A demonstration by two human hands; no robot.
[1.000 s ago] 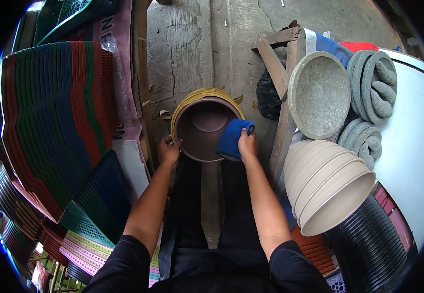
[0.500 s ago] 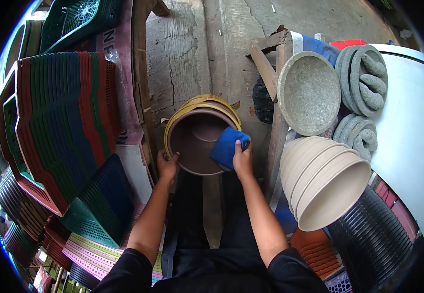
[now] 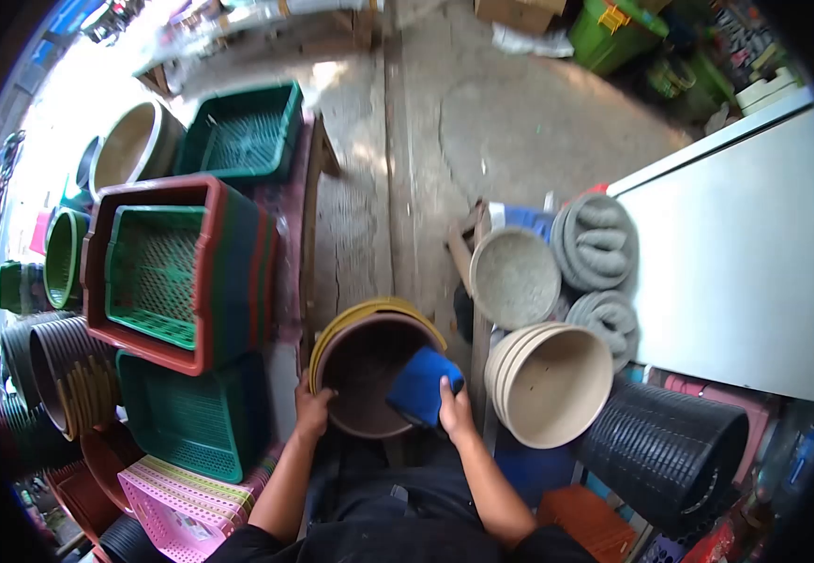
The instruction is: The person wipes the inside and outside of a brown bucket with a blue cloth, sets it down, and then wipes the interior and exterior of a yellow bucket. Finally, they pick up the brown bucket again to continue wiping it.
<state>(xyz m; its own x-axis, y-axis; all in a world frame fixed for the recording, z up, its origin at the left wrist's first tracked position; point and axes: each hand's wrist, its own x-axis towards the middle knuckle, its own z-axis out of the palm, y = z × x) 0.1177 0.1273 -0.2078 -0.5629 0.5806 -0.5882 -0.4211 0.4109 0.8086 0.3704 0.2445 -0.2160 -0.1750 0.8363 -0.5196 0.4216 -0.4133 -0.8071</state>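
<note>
In front of my body stands a brown plastic pot [image 3: 351, 361], its mouth tilted toward me, with yellow-rimmed pots [image 3: 384, 306] nested behind it. My left hand [image 3: 311, 410] is closed on the left side of the brown pot's rim. A blue cloth [image 3: 418, 383], folded thick with a dark edge, is gripped in my right hand [image 3: 457, 411]. It lies over the right part of the pot's mouth, against or just above the inner wall; contact cannot be made out.
Stacked red, blue and green baskets [image 3: 208, 281] stand at left, above a green basket [image 3: 191, 427]. Cream pots [image 3: 557, 385], a stone mortar [image 3: 517, 279] and stone pestles [image 3: 604, 239] are at right, near a white surface [image 3: 735, 253]. Black pots [image 3: 660, 446] lie lower right.
My view has tilted up, showing more floor and stalls ahead, so the pot and hands appear lower. The left hand keeps the rim; the right still holds the blue cloth, slightly lower against the pot.
</note>
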